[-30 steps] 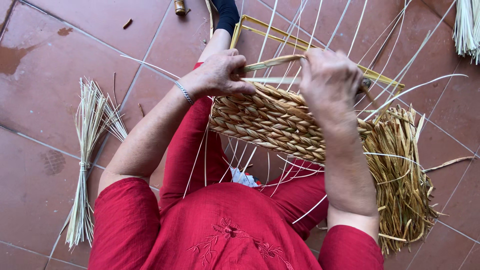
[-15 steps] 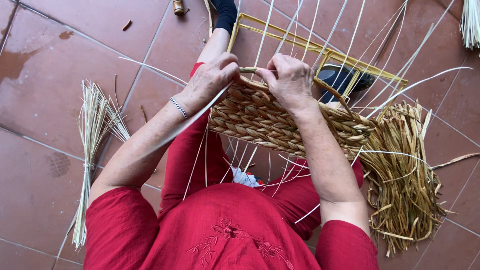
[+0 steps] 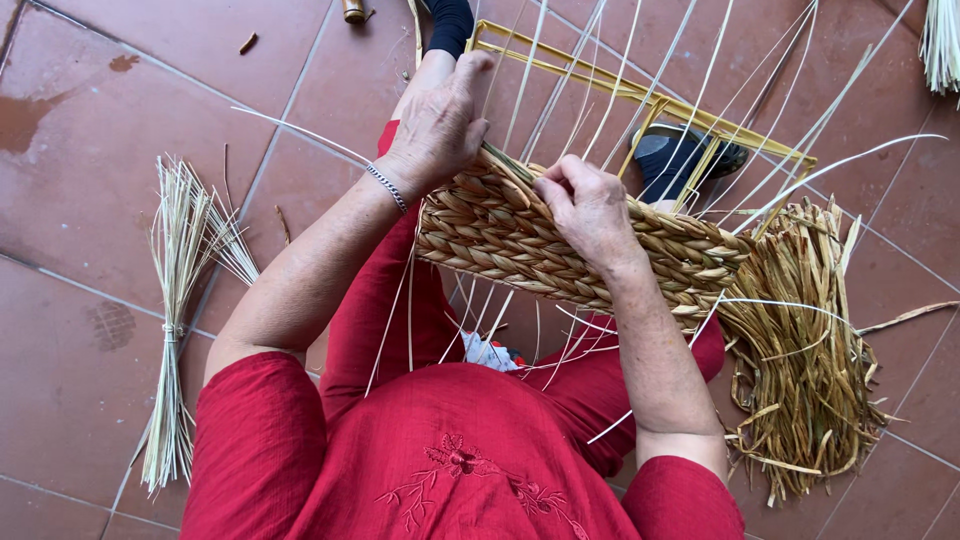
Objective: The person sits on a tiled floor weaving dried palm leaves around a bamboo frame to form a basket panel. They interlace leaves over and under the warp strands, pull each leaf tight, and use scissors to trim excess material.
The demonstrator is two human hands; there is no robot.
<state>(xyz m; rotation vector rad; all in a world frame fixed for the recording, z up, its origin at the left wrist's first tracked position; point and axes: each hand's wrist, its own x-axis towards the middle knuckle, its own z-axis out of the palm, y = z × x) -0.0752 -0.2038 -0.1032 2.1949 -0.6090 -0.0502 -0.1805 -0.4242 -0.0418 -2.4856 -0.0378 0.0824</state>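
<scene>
A woven straw band (image 3: 560, 245) stretches across my lap, its braided rows running left to right. Thin pale upright strands (image 3: 620, 80) rise from it along a yellow frame (image 3: 640, 95). My left hand (image 3: 440, 120) lies flat on the band's upper left edge, fingers together, a silver bracelet at the wrist. My right hand (image 3: 585, 205) is closed at the band's top edge near the middle, pinching a strand of straw. Loose straw ends (image 3: 800, 340) hang in a thick tangle off the right end of the band.
A tied bundle of pale reeds (image 3: 180, 320) lies on the red tiled floor (image 3: 90, 150) to my left. Another bundle (image 3: 940, 40) shows at the top right corner. My feet in dark socks and a shoe (image 3: 680, 155) rest beyond the frame.
My right hand has slid left along the band's top edge, uncovering the shoe behind the frame. My left hand has moved up and flattened on the left end.
</scene>
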